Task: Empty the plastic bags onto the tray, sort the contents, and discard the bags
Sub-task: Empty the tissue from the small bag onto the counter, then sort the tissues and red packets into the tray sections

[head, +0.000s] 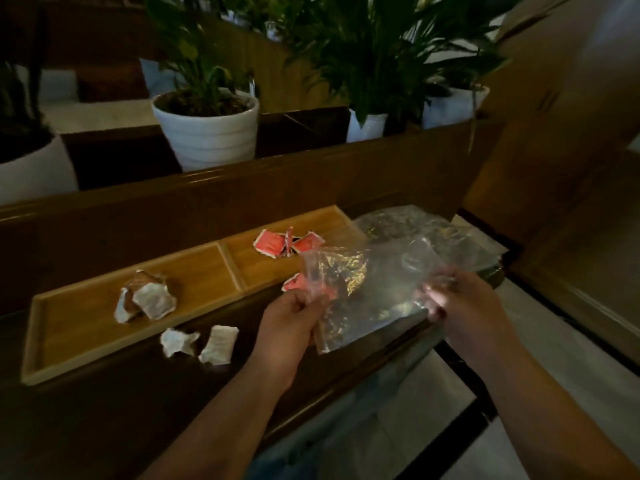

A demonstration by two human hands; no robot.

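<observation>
Both of my hands hold a clear plastic bag point(374, 289) above the counter's right end. My left hand point(294, 323) pinches its left edge and my right hand point(460, 303) grips its right edge. A wooden two-compartment tray point(69, 327) lies to the left. White sachets point(149, 299) sit in its left compartment and red sachets point(287, 242) in its right one. Two more white sachets point(199, 344) lie on the counter in front of the tray. One red sachet point(294, 282) shows at the tray's front edge, partly hidden behind the bag.
Another crumpled clear bag point(415, 226) lies beyond my hands at the right end. White pots with green plants point(207, 129) stand on the raised ledge behind the tray. The dark wooden counter point(104, 410) drops off to a pale floor on the right.
</observation>
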